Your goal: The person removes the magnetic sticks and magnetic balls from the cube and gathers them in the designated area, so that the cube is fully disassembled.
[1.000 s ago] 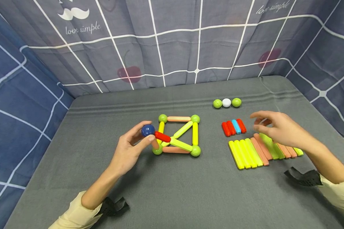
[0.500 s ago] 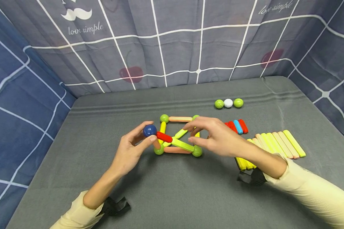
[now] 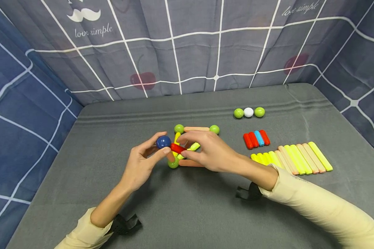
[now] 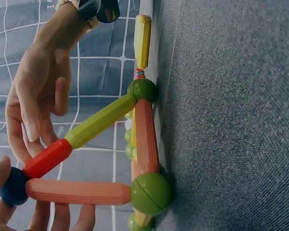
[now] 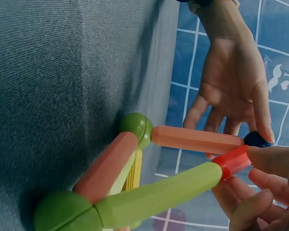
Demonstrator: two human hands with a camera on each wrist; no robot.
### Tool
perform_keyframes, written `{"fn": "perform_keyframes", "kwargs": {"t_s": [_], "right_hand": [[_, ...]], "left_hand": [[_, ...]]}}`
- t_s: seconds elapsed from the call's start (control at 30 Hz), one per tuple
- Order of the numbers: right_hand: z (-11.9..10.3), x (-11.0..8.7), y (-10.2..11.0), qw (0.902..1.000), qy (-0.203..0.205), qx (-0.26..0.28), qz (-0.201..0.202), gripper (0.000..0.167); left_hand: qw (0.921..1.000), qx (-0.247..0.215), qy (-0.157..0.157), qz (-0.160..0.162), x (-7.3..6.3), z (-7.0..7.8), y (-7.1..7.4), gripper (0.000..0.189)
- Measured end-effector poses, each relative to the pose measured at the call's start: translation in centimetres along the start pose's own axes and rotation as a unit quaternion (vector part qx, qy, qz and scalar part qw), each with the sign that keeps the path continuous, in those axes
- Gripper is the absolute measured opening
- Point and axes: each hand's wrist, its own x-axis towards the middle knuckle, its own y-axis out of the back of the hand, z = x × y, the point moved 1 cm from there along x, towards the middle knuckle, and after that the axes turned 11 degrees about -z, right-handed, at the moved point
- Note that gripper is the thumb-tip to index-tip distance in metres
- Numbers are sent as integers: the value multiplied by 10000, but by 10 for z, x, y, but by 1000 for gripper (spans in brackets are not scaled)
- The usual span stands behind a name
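A dark blue ball (image 3: 163,142) is pinched by my left hand (image 3: 139,166), raised above the front left corner of a frame of magnetic sticks and green balls (image 3: 173,162). From the blue ball an orange stick (image 4: 82,191) runs down to that corner. A short red stick (image 3: 176,148) meets the blue ball on its other side. My right hand (image 3: 213,152) pinches this red stick, as the right wrist view shows. A yellow-green stick (image 5: 159,195) continues from the red one down to the front right ball (image 4: 142,91), which my right hand hides in the head view.
To the right lie short red sticks and a blue stick (image 3: 259,138). A row of yellow and orange sticks (image 3: 311,157) lies partly behind my right forearm. Two green balls and a white ball (image 3: 248,112) sit farther back. Checked curtains (image 3: 196,62) stand behind the grey table (image 3: 174,211).
My right hand has come left from over the loose sticks to the red stick and now pinches it. My left hand keeps its hold on the blue ball.
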Motion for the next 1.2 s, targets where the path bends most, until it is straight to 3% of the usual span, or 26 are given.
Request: {"fn": "perform_keyframes", "kwargs": {"t_s": [0.27,0.47,0.7,0.97,1.2], "right_hand": [[3,8,-7,9985,-227,-470,-158,23],[4,9,-9,9965,-34,-832,13,25],[8,11,-8,9988,4,-387,286,26],[7,4,-1,9946,-564,-718,496,30],[7,2,5,9931,-1009,-398,453,34]], "left_hand": [[10000,-32,61,-7,1,1,-1,42],[9999,-143,59,-46,2,1,2,41],[9997,81,83,-202,0,4,0,43],[9997,148,167,-87,0,4,-1,43],[9997,194,98,-72,1,3,-1,42]]}}
